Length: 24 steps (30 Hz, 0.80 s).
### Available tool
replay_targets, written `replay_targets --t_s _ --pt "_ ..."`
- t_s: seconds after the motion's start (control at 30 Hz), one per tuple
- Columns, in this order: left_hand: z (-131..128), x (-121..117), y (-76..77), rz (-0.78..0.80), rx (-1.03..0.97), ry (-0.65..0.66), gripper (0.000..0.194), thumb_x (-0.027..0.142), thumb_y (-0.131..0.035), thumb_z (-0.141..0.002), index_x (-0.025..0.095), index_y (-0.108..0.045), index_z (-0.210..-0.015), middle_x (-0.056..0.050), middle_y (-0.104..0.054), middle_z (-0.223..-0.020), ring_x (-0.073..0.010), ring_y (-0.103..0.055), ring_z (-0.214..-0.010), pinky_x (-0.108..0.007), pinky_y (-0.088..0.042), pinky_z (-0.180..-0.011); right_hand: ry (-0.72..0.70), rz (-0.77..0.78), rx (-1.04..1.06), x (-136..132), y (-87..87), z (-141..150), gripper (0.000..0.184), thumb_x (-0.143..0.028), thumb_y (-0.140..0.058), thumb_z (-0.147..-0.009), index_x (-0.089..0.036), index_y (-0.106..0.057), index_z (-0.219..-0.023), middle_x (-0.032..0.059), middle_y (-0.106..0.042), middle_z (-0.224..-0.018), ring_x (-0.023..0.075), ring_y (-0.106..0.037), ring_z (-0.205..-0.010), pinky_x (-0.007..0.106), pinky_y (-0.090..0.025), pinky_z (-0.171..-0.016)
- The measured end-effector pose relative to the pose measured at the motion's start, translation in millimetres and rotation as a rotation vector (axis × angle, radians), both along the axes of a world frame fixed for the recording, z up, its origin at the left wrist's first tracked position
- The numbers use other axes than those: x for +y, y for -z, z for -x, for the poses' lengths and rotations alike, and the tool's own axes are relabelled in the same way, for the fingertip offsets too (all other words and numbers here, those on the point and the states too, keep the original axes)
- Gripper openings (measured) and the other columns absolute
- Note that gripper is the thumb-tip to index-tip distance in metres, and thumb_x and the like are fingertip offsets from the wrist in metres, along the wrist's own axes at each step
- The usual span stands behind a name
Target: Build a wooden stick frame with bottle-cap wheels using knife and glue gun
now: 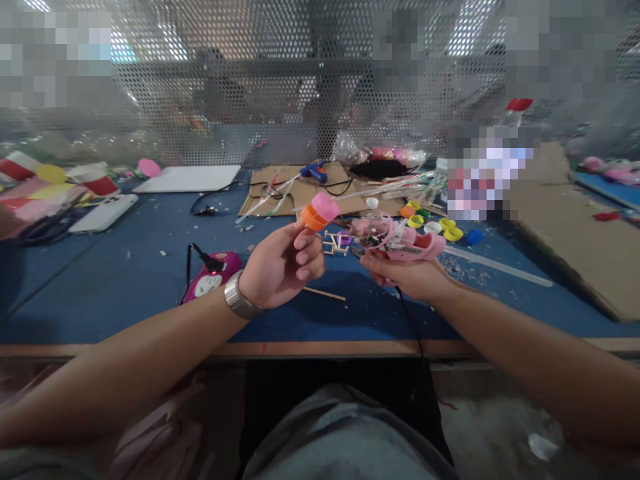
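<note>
Pinched in the fingers of my left hand (290, 263) are an orange bottle cap (313, 219) and a pink bottle cap (326, 206), set against each other. My right hand (400, 270) is closed round a pink hot glue gun (413, 245) whose dark nozzle points left, close to the caps. A black cord hangs below that hand. Behind the gun, a long translucent glue stick (505, 265) extends to the right. Between my hands, a small frame of pale sticks (336, 244) lies on the blue table (150, 230), with a purple ring (345, 238) beside it.
Left of my hands sits a magenta power strip (220, 270) with a plug in it. Farther back, a blue glue gun (315, 172) lies on cardboard (265, 183). Several loose bottle caps (447, 225) are right of centre. A phone (104, 213) is at left.
</note>
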State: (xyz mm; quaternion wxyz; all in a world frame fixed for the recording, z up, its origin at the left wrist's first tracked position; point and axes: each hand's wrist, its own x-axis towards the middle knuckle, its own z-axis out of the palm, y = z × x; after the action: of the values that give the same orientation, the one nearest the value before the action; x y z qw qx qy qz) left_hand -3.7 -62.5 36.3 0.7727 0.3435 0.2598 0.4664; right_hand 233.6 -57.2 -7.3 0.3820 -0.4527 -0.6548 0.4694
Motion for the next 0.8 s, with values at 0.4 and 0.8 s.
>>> replay_targets --t_s 0.4,0.8 --pt "1 -2 -1.6 0.035 -0.044 0.041 0.062 0.025 -0.032 -0.118 0.019 -0.05 -0.06 0.004 -0.038 -0.053 -0.0084 -0.037 -0.037 -0.022 -0.041 -0.045 -0.008 0.001 -0.029 1 2.3 -2 0.061 -0.077 -0.085 -0.081 -0.025 -0.058 -0.065 -0.0022 -0.058 -0.058 0.0145 -0.052 -0.054 0.03 -0.037 -0.049" --pt "1 -3 -2.0 0.051 -0.056 0.065 0.066 0.026 -0.024 -0.12 0.019 -0.049 -0.059 0.005 -0.033 -0.052 -0.0084 -0.033 -0.035 -0.022 -0.041 -0.044 -0.036 -0.005 -0.068 6 17.4 -12 0.062 -0.081 -0.079 -0.089 -0.024 -0.063 -0.072 -0.0009 -0.062 -0.063 0.0152 -0.055 -0.056 0.03 -0.039 -0.052"
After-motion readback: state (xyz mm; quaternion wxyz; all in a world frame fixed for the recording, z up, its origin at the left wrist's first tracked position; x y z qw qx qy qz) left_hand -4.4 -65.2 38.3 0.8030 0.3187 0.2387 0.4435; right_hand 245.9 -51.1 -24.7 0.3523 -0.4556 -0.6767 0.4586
